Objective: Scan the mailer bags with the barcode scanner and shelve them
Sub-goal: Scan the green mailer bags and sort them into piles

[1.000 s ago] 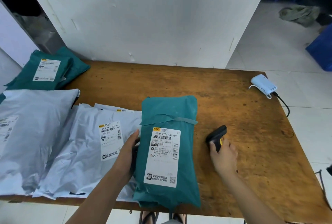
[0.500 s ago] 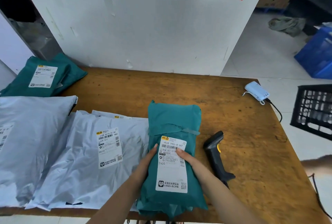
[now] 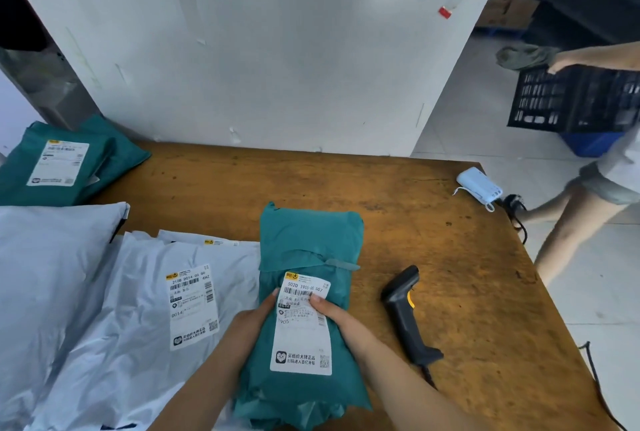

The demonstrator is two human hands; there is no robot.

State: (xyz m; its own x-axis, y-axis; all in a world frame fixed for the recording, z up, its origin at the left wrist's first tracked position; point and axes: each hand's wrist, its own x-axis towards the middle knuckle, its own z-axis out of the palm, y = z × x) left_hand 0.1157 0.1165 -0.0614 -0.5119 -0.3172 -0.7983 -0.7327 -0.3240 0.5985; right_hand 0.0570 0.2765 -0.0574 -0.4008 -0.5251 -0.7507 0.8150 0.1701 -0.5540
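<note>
A teal mailer bag (image 3: 308, 243) with a white shipping label lies lengthwise on the wooden table (image 3: 433, 257) in front of me. My left hand (image 3: 252, 318) grips its left edge, thumb on the label. My right hand (image 3: 329, 309) holds the right side, thumb also on the label. The black barcode scanner (image 3: 403, 316) with a yellow trigger lies on the table just right of the bag, untouched, its cable trailing toward me.
Grey-white mailer bags (image 3: 138, 309) are piled at the left, with another teal bag (image 3: 65, 160) at the far left. A light-blue power bank (image 3: 479, 185) sits near the table's right corner. A person (image 3: 588, 195) carrying a black crate (image 3: 575, 98) walks past on the right.
My right hand put the scanner down on the table and moved onto the teal bag beside my left hand. A person with a black crate has come into view at the right.
</note>
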